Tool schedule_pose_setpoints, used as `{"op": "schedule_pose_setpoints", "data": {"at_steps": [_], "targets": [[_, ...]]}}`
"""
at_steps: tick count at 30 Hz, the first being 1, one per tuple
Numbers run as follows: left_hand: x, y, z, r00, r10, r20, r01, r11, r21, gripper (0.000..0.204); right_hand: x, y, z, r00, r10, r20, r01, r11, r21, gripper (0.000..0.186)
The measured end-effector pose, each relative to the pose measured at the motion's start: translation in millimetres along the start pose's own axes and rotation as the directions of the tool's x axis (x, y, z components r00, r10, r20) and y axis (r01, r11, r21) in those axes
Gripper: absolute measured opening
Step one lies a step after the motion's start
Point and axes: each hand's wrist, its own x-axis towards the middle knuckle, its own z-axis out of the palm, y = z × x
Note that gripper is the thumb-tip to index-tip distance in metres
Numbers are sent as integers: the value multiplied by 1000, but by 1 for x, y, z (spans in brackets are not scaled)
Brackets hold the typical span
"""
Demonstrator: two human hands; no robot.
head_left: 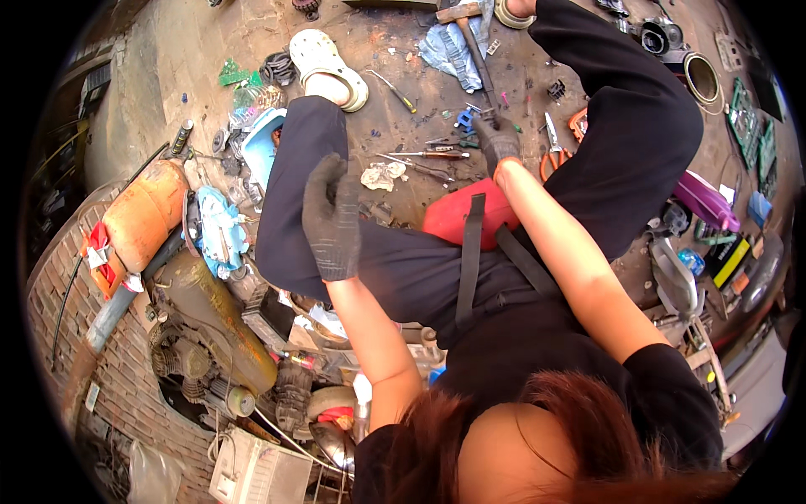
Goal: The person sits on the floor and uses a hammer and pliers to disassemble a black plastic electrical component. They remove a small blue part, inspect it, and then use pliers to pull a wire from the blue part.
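Right grip [497, 139]: nearer hand; closure cannot be told
Hammer [478, 59]: just beyond right grip, handle pointing toward it
Blue part [466, 119]: just left of right grip
Left grip [332, 218]: spread, over trouser leg [290, 181]

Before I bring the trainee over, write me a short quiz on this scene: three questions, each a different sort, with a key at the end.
1. True or false: the left hand is nearer to the hammer than the right hand is.

2. What lies partly beneath the hammer?
A) a green circuit board
B) a crumpled blue sheet
C) a white clog

3. Fill in the blank: the scissors to the right of the right hand have ____ handles.

Key:
1. False; the right hand is nearer.
2. B
3. orange
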Motion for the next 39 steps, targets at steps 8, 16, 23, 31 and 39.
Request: {"op": "schedule_pose_setpoints", "data": {"at_steps": [8,16,23,31,39], "targets": [[53,-15,4,996,-22,84,21,1000,15,29,66,-12,-8,875,-250,-415,-113,729,-675,60],[64,-11,32,980,37,197,-69,985,159,29,60,33,42,937,-266,228,306,305,-902,57],[51,10,35,983,156,96,-171,969,177,30,-33,-113,54,829,-308,466,263,951,161,37],[-6,68,18,877,425,-222,-469,858,-210,49,-167,-210,3,307,-869,388,790,460,405,38],[-76,108,10,590,714,-378,-649,698,305,37,-230,-225,-48,-34,-969,246,943,51,329,42]]}}
